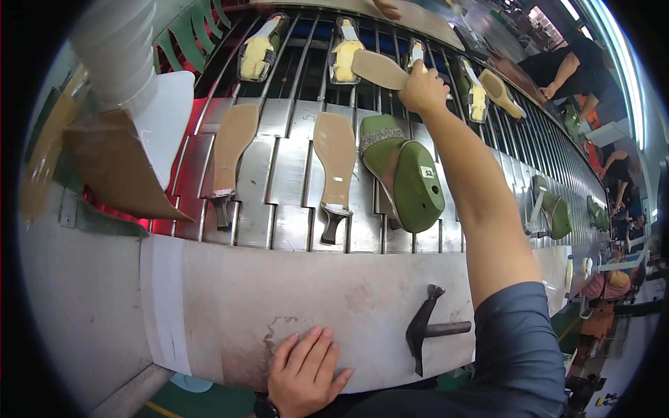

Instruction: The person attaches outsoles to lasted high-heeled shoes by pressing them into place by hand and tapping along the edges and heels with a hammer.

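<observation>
My right hand (425, 90) reaches out over the far rollers, its fingers closed round the heel end of a tan shoe sole (380, 68). That sole points left, and its tip overlaps a lasted shoe (345, 57) lying bottom up with a yellow filler. The heel in my grip is hidden. My left hand (305, 373) lies flat on the grey work board (313, 279), fingers stretched, holding nothing. To its right rests a black hammer (417, 329). On the metal slats lie two tan soles with heels attached (235, 146) (334, 153), beside a green shoe last (418, 187) with a strap upper.
More bottom-up lasted shoes (258, 57) (474, 97) sit along the far rollers, with another tan sole (496, 89) at the right. Green lasts (554, 209) stand farther down the line. A white duct (118, 49) with a brown flap rises at left. Other people work beyond, at right.
</observation>
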The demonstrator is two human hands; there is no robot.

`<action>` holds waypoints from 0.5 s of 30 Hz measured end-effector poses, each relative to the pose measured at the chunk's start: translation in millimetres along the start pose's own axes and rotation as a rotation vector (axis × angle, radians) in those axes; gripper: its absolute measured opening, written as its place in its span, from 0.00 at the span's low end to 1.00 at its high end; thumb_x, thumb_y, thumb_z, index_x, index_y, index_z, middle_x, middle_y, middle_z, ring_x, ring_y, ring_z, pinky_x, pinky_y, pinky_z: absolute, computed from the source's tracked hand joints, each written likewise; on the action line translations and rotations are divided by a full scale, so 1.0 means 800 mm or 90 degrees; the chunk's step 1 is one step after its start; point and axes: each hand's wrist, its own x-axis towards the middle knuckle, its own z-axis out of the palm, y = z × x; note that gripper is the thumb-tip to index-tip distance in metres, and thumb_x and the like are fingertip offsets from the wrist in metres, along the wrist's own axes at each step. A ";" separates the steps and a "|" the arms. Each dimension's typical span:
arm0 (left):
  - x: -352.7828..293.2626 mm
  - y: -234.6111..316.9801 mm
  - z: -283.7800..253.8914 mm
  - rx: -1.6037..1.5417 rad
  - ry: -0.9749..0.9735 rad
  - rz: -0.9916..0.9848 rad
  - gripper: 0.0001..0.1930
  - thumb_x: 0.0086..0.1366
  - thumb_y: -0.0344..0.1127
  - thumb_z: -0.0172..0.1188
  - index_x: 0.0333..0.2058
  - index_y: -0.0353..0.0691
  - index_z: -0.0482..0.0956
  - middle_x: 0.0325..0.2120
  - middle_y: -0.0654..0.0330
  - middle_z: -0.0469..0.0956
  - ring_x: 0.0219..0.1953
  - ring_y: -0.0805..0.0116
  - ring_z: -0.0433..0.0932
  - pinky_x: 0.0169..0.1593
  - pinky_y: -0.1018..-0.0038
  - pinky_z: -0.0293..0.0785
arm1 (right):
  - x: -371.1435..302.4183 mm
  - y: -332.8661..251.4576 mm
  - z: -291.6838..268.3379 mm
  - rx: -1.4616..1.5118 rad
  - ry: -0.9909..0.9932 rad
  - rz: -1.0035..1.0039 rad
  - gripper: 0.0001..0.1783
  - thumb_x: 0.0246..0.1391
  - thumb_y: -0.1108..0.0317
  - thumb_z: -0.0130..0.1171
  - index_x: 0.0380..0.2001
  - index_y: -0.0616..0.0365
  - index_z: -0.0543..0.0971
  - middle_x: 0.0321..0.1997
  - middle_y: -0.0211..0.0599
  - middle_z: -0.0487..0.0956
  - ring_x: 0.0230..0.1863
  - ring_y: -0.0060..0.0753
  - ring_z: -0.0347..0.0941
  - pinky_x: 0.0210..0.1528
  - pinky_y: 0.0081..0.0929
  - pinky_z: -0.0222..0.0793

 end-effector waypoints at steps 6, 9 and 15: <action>-0.002 -0.006 0.004 -0.019 0.039 0.031 0.23 0.61 0.49 0.69 0.45 0.35 0.84 0.54 0.49 0.82 0.60 0.51 0.78 0.64 0.52 0.69 | -0.021 0.022 -0.099 0.099 -0.054 0.068 0.39 0.51 0.49 0.66 0.63 0.57 0.73 0.58 0.58 0.81 0.61 0.54 0.79 0.64 0.54 0.69; 0.000 -0.005 -0.002 -0.038 0.045 0.059 0.26 0.58 0.46 0.72 0.49 0.34 0.81 0.57 0.47 0.79 0.61 0.48 0.76 0.64 0.51 0.69 | -0.053 0.054 -0.178 0.283 -0.082 0.100 0.40 0.50 0.49 0.66 0.62 0.62 0.74 0.55 0.59 0.83 0.58 0.55 0.80 0.62 0.46 0.73; -0.007 0.001 -0.017 -0.125 0.198 0.040 0.41 0.52 0.37 0.76 0.63 0.30 0.69 0.65 0.36 0.68 0.67 0.37 0.69 0.70 0.48 0.63 | -0.248 0.086 -0.294 0.728 -0.048 0.016 0.36 0.51 0.54 0.68 0.57 0.68 0.75 0.48 0.51 0.84 0.48 0.43 0.82 0.54 0.38 0.76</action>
